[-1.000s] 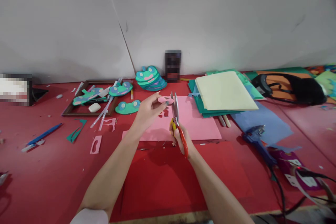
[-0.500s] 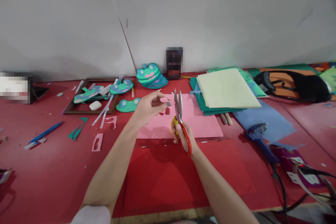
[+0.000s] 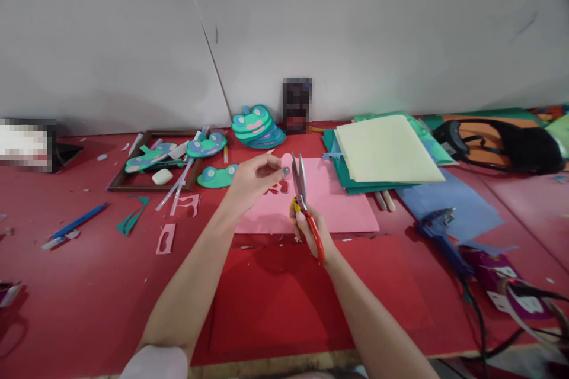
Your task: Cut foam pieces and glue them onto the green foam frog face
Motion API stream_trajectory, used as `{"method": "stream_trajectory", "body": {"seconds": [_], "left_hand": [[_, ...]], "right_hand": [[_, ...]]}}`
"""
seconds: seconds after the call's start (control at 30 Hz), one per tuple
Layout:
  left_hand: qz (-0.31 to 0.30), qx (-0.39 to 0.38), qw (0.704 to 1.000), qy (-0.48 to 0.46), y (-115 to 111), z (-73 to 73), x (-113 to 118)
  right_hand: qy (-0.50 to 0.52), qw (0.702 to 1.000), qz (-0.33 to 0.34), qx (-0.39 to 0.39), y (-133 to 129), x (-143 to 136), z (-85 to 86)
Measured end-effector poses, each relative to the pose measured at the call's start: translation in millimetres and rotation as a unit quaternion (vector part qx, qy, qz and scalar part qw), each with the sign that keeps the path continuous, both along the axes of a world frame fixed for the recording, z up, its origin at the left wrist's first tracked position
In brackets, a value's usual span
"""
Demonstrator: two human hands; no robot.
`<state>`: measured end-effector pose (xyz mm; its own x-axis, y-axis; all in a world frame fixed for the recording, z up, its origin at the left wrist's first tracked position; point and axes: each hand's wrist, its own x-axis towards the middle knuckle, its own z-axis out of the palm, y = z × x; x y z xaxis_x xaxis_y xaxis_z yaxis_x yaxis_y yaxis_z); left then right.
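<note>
Since a second ago the left hand (image 3: 253,180) has turned its pinched pink piece (image 3: 285,161) edge-on; right hand (image 3: 311,230) grips scissors (image 3: 300,180) (blades slightly parted); trimming looks unfinished; finished frogs (image 3: 256,126) stacked behind.

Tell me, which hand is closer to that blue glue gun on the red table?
Right. The right hand, gripping scissors, sits left of the blue glue gun; the left hand is farther left.
</note>
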<state>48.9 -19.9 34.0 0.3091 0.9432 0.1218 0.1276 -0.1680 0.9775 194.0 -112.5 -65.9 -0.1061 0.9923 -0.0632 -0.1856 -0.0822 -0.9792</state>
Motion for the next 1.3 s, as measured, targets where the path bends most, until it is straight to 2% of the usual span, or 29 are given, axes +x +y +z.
{"method": "stream_trajectory", "body": {"seconds": [0.2, 0.37, 0.63, 1.0, 1.3], "left_hand": [[0.014, -0.018, 0.999, -0.023, -1, -6.7, 6], [0.001, -0.040, 0.998, -0.049, -3, -11.4, 10], [0.009, -0.043, 0.998, -0.051, -6, -8.7, 11], [0.037, -0.015, 0.999, -0.026, -9, -3.1, 12], [0.039, -0.022, 0.999, -0.025, -9, -5.4, 12]], "right_hand": [[-0.027, 0.999, -0.003, 0.025, -1, -1, 5.1], [-0.029, 0.999, 0.000, 0.017, -1, -1, 6.8], [-0.078, 0.996, -0.012, 0.033, -1, 0, 6.0], [-0.082, 0.996, -0.005, 0.033, 0, 2, 2.7], [-0.089, 0.995, -0.016, 0.048, 1, 3, -2.4]]}}
